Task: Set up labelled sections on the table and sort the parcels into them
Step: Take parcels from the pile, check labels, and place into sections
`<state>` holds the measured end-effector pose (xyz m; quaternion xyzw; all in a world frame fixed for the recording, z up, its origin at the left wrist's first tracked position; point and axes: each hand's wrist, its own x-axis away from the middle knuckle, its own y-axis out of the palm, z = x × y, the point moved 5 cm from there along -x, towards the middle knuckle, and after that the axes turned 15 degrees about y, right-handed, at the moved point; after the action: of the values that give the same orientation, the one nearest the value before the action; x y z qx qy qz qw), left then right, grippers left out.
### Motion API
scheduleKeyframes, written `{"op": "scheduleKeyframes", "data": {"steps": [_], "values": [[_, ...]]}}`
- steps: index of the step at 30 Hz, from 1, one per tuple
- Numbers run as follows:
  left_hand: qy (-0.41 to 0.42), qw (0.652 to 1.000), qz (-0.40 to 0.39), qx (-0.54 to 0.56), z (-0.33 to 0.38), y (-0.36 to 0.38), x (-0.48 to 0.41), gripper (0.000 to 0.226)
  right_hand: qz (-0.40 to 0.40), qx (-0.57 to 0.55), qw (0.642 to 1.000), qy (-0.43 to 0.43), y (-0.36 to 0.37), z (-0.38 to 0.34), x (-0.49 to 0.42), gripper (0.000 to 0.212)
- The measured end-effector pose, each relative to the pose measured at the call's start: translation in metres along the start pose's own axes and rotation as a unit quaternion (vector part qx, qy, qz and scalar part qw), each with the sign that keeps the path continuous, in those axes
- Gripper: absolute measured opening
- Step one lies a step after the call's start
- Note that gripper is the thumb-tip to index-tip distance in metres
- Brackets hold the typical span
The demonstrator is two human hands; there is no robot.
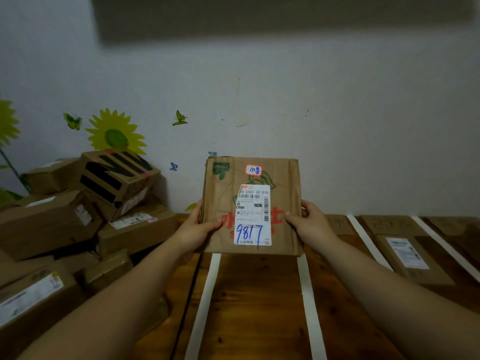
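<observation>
White tape strips (205,302) divided the wooden tabletop (254,307), with cartons (52,222) heaped at its left. Above the middle lane, a flat parcel (283,190) was held upright, the left hand (197,229) and right hand (311,224) gripping its side edges.

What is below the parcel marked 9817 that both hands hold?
Below the parcel the wooden table shows, between two white tape strips. The parcel covers that section's far end, so any label there cannot be seen.
</observation>
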<state>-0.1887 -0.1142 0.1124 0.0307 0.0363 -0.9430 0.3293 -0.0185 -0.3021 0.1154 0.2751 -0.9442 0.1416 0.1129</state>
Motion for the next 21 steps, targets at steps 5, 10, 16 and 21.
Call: {"op": "scheduleKeyframes", "data": {"steps": [5, 10, 16, 21], "values": [[-0.027, 0.999, 0.029, 0.001, 0.003, -0.002, -0.003, 0.077, -0.069, 0.040, 0.997, -0.002, 0.000, -0.004, 0.014, 0.064], [-0.045, 0.997, 0.034, -0.049, -0.001, -0.018, 0.003, 0.061, -0.069, 0.025, 0.997, 0.010, 0.016, 0.006, 0.026, 0.067], [-0.083, 0.992, -0.017, -0.096, -0.049, -0.031, 0.038, 0.074, -0.027, 0.082, 0.992, 0.090, 0.048, 0.063, 0.028, 0.067], [-0.122, 0.990, -0.042, -0.060, -0.094, -0.033, 0.059, 0.076, -0.021, 0.094, 0.982, 0.165, 0.062, 0.111, 0.035, 0.071]]}}
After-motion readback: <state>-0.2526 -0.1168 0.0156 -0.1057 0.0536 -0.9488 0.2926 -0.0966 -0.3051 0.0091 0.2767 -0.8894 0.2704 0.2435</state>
